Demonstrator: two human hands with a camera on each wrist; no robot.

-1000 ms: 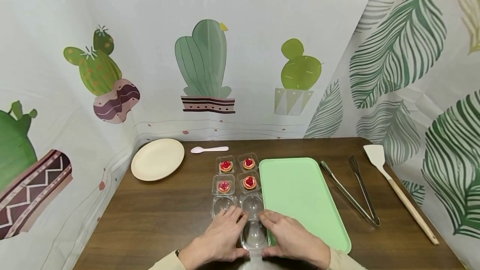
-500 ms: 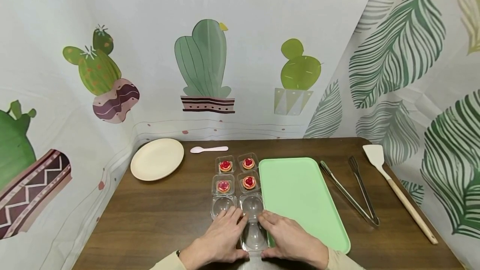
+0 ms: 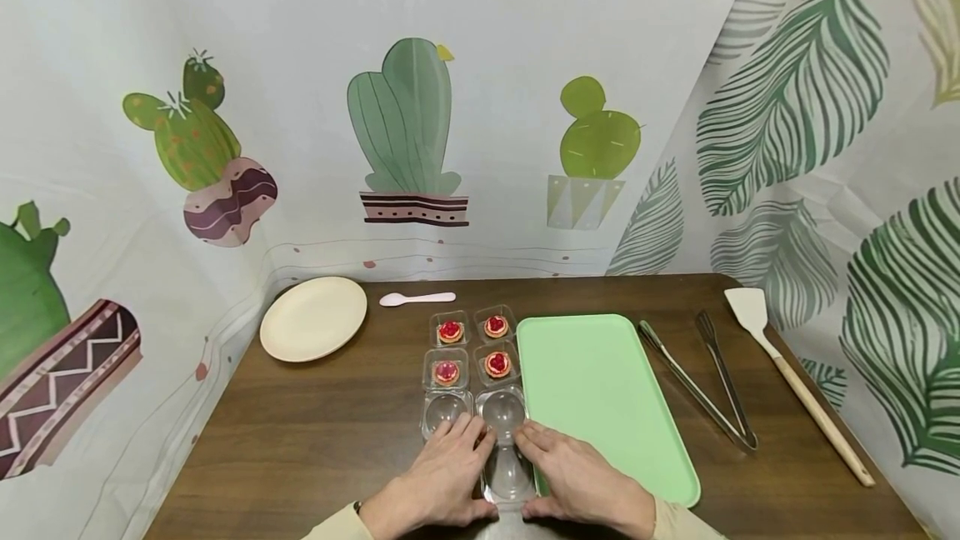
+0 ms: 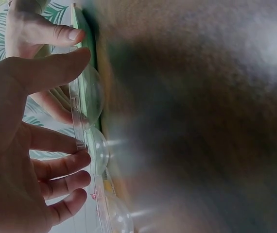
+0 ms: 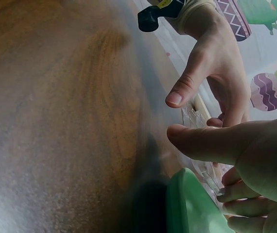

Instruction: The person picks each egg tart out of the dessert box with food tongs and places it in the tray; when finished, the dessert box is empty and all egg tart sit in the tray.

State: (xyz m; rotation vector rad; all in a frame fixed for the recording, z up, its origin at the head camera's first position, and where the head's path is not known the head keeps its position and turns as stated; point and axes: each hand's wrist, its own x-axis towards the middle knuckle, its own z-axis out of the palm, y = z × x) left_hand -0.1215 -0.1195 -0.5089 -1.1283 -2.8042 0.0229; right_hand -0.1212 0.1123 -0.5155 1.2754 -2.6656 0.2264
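Note:
My left hand (image 3: 444,467) and right hand (image 3: 587,473) lie on either side of a clear plastic clamshell box (image 3: 510,486), which lies unfolded near the table's front edge. Fingers of both hands touch its sides around the fold, and the thumbs sit by its near corners. In the left wrist view the left fingers (image 4: 63,167) are loosely bent, with the index tip at the box's rim. The right thumb (image 5: 201,141) is stretched out in the right wrist view. Beyond stand several clear boxes with small red-topped tarts (image 3: 497,365). A domed clear half (image 3: 446,408) is partly behind the left fingers.
A light green tray (image 3: 600,390) lies right beside the boxes, partly behind the right hand. Metal tongs (image 3: 701,390) and a white spatula (image 3: 795,390) lie farther right. At the back left are a cream plate (image 3: 315,319) and a pale pink spoon (image 3: 416,299).
The far half of the clear box shifts very slightly to the left between the hands. Both hands stay almost in the same place.

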